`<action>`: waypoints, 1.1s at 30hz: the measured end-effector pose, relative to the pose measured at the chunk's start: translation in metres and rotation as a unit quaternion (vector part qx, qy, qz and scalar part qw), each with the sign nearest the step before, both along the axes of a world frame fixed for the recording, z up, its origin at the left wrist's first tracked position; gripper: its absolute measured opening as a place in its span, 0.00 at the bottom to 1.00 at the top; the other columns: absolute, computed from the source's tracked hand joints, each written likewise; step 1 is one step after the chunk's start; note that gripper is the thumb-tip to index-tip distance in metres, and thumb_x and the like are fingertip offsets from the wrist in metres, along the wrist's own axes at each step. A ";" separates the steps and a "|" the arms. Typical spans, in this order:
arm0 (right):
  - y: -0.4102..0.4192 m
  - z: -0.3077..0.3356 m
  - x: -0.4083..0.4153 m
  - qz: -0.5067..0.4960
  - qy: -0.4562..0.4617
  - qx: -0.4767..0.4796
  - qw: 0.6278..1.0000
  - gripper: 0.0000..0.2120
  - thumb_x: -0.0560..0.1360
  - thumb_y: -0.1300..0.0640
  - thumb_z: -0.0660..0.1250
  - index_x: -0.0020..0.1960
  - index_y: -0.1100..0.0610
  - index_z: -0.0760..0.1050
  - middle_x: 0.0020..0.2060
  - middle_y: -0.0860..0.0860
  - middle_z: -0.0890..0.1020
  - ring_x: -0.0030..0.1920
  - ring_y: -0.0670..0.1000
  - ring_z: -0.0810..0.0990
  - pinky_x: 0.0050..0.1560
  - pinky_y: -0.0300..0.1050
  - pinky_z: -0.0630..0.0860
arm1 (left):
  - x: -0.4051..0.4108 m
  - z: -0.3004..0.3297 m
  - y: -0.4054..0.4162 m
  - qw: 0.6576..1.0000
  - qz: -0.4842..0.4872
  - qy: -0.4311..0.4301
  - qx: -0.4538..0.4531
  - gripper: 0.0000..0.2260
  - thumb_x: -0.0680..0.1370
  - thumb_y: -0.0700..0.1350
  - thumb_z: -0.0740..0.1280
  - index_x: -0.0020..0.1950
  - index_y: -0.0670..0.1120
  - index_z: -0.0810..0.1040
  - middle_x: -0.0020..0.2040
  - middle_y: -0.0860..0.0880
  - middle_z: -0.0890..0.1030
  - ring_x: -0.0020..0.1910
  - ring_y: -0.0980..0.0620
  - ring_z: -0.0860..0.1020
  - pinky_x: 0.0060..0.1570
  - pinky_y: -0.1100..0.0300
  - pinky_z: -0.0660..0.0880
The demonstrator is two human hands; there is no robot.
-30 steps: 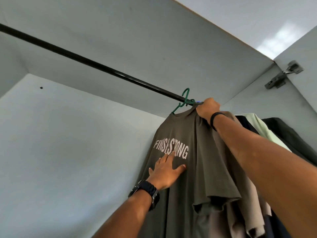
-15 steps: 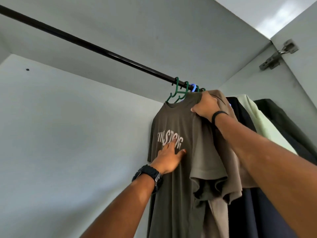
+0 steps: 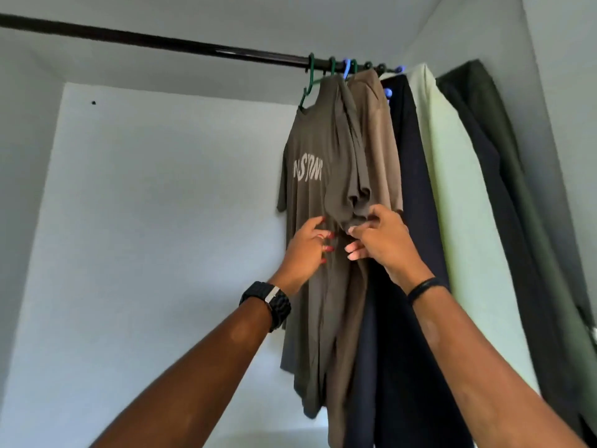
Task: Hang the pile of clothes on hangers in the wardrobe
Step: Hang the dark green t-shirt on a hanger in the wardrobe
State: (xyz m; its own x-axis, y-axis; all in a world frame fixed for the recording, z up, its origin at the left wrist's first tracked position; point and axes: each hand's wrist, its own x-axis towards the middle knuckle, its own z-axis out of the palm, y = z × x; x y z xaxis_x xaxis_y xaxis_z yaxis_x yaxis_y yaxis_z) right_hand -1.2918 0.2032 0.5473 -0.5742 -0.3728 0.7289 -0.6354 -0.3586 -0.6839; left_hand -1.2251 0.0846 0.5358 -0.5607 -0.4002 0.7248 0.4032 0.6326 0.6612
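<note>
An olive T-shirt with white lettering hangs on a green hanger from the dark rail, at the left end of the row of clothes. My left hand rests against the shirt's front below the lettering, fingers loosely bent. My right hand is level with it, its thumb and forefinger pinching the hem of the shirt's near sleeve. The pile of clothes is out of view.
Right of the olive shirt hang a brown shirt, a navy garment, a pale green one and a dark green jacket. The rail's left stretch carries no hangers. The wardrobe's pale back wall is behind.
My right hand let go of the shirt's shoulder by the hanger and dropped to the sleeve hem. My left hand slid lower down the shirt front. The view tilted downward.
</note>
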 end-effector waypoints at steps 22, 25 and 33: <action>0.113 -0.333 0.373 0.444 -0.132 0.241 0.853 0.06 0.75 0.66 0.65 0.45 0.58 0.78 0.39 0.53 0.81 0.33 0.47 0.81 0.29 0.42 0.76 | 0.422 -0.329 0.256 0.855 0.439 0.032 0.275 0.18 0.81 0.34 0.55 0.66 0.49 0.72 0.55 0.46 0.80 0.53 0.49 0.80 0.50 0.56 0.78; 0.141 -0.362 0.452 0.512 -0.110 0.289 0.801 0.05 0.75 0.65 0.66 0.46 0.58 0.78 0.39 0.53 0.82 0.33 0.48 0.82 0.29 0.42 0.76 | 0.505 -0.357 0.306 0.805 0.504 0.039 0.311 0.18 0.81 0.33 0.55 0.66 0.50 0.72 0.53 0.48 0.81 0.51 0.51 0.81 0.51 0.56 0.79; 0.268 -0.438 0.681 0.663 -0.031 0.408 0.627 0.07 0.75 0.65 0.67 0.45 0.55 0.78 0.37 0.51 0.81 0.31 0.45 0.80 0.28 0.42 0.77 | 0.707 -0.432 0.498 0.643 0.645 0.084 0.405 0.16 0.81 0.33 0.57 0.66 0.48 0.70 0.50 0.47 0.82 0.48 0.49 0.81 0.49 0.57 0.78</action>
